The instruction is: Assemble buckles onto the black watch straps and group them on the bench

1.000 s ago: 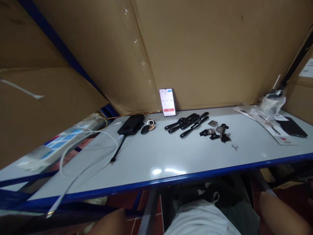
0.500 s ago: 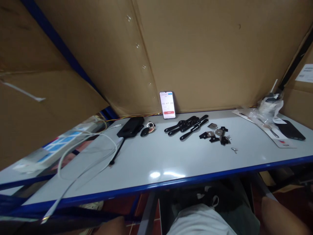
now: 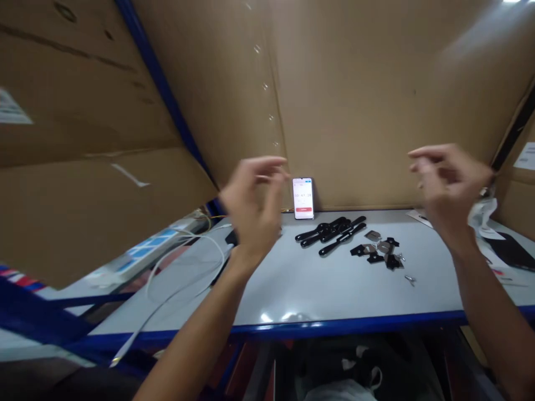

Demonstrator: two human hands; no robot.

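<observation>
My left hand (image 3: 254,203) is raised over the table, left of the phone, with loosely curled fingers and the thumb apart from them. On the other side, my right hand (image 3: 449,181) hangs in the air, also loosely curled, with a gap between thumb and fingers. Nothing shows in either hand; both are a little blurred. Between them on the table lies a pile of black spokeshave bodies (image 3: 330,231). To its right are flat grey blades (image 3: 373,235), black cap pieces (image 3: 375,258) and small silver screws (image 3: 410,278).
A phone (image 3: 303,199) showing a timer leans on the cardboard wall (image 3: 355,111). A white cable (image 3: 154,306) loops over the left of the grey table (image 3: 292,295). At the right lie a dark phone-like slab (image 3: 512,249) and clear plastic packaging.
Both my hands have come up into view from below, in front of the table. The view has tilted and shifted, so the tabletop things appear lower and farther right.
</observation>
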